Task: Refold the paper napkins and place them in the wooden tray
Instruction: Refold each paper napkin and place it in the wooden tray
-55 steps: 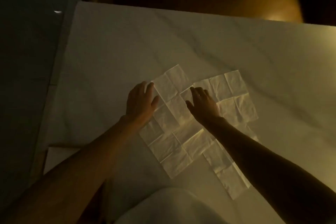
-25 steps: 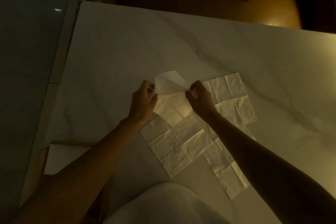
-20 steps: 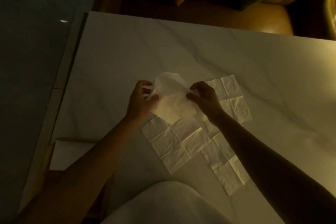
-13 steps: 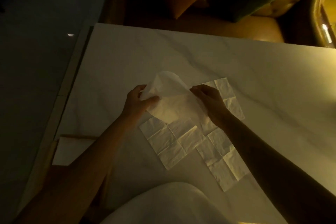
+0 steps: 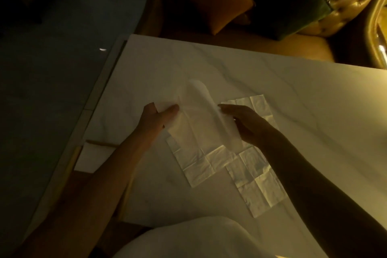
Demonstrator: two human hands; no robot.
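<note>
Two unfolded white paper napkins lie overlapping on the marble table (image 5: 293, 100). The left napkin (image 5: 196, 123) has its far half lifted and curled back toward me; its near half still lies flat. My left hand (image 5: 157, 121) pinches the lifted edge on the left and my right hand (image 5: 245, 123) pinches it on the right. The second napkin (image 5: 257, 184) lies flat, partly under my right forearm. The wooden tray (image 5: 92, 157), at the table's near-left edge, holds a white sheet and is partly hidden by my left arm.
A sofa seat (image 5: 293, 48) with an orange cushion (image 5: 219, 4) and a dark green cushion (image 5: 293, 0) stands beyond the table's far edge. Dark floor (image 5: 52, 69) lies to the left. My white-clad lap (image 5: 188, 241) is at the near edge.
Both hands went from resting flat on the napkin to pinching its far edge, lifting it and folding it back toward me. The view has tilted up.
</note>
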